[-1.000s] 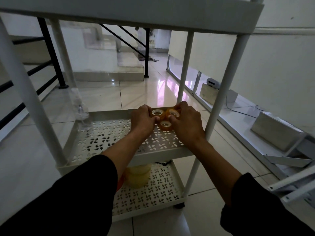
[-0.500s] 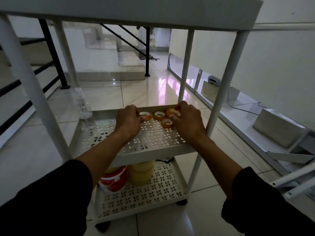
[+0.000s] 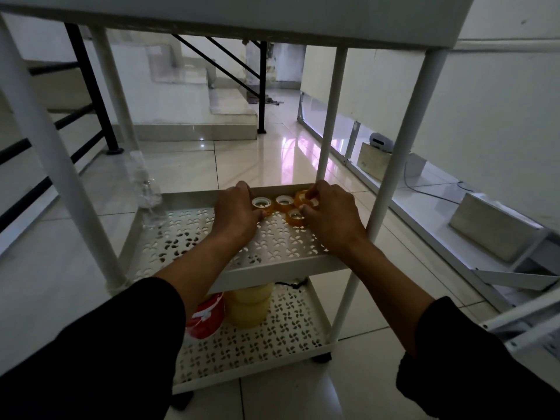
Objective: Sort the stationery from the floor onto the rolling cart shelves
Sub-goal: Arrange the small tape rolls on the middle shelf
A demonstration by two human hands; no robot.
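Sleeves of black fabric are filling the near edge of the view, and both bare forearms are reaching away over the near lip of the white perforated metal middle shelf (image 3: 188, 244) of the rolling cart. Below them, on the bottom shelf (image 3: 272, 338), a wide roll of pale yellow tape (image 3: 250, 304) is standing just beside a red and white roll (image 3: 206, 318). At the far right corner of the middle shelf, four small amber rolls of clear tape (image 3: 284, 202) are lying flat, holes up, clustered between the two hands. The left hand (image 3: 238, 212) is curling round the leftmost roll (image 3: 260, 204), thumb on its near side; the right hand (image 3: 330, 213) is pinching the rightmost roll (image 3: 306, 199), thumb tip touching the nearest one (image 3: 295, 216). Being round, the rolls have no long axis to turn, so any next nudge seems a matter of sliding. They are sitting just beside the raised far rim (image 3: 197, 195) and close to the right rear post (image 3: 328, 116), leaving little room far and right; open shelf is stretching left and near, towards the clear plastic bottle (image 3: 150, 201) at the far left corner. Overhead, the top shelf is limiting lift.
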